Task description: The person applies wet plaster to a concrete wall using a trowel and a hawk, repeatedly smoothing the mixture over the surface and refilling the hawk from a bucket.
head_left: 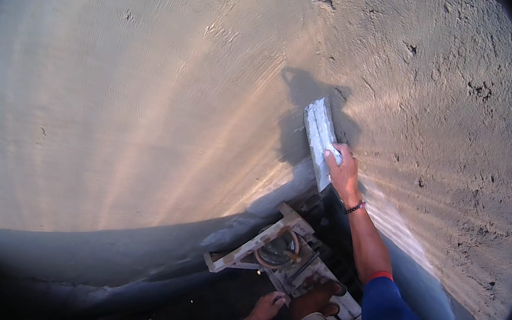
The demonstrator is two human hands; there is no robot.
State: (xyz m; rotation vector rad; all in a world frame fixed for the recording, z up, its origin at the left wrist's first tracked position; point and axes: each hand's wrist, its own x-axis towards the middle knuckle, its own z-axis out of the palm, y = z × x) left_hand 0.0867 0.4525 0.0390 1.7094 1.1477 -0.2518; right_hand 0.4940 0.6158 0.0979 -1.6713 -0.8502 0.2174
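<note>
My right hand grips the handle of a plastering trowel, with its long pale blade smeared in plaster. The blade is held tilted close to the wall at the inner corner; whether its far face touches the surface is hidden. Fresh-looking smooth plaster covers the left wall, while the right wall is rougher and pitted. Low in front of my body, my left hand is closed with the fingers curled in. What it holds, if anything, cannot be made out.
Below the corner stands a worn, plaster-stained frame with a round, rimmed object in it. My legs are right beside this frame. A pale band runs along the foot of the right wall. Deep shadow covers the floor.
</note>
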